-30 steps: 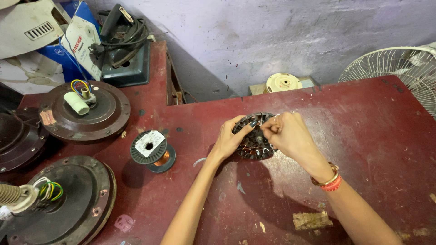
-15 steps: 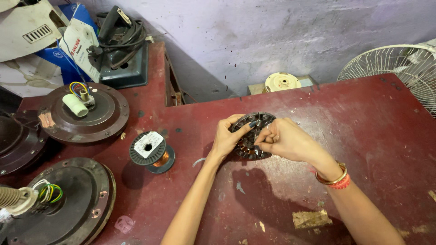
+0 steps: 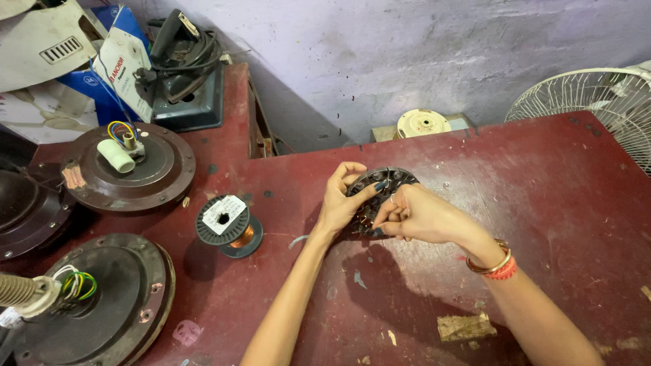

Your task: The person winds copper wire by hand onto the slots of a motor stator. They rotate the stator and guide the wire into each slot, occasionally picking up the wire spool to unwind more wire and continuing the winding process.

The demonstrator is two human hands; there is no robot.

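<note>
Hands at the middle of a dark red worktop (image 3: 542,183): a round, dark, slotted metal motor core (image 3: 386,181) is held tilted just above the surface, gripped at its left rim by the curled left hand (image 3: 342,203), while the right hand (image 3: 420,215) is pinched shut against its lower front. A black spool of copper wire (image 3: 227,226) stands near, beside brown dome-shaped fan motor housings (image 3: 129,169).

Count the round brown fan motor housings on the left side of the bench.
3: one at the back with a white capacitor, one in front with a shaft and coloured wires, and one cut off at the left edge. Others may lie out of frame.
</note>
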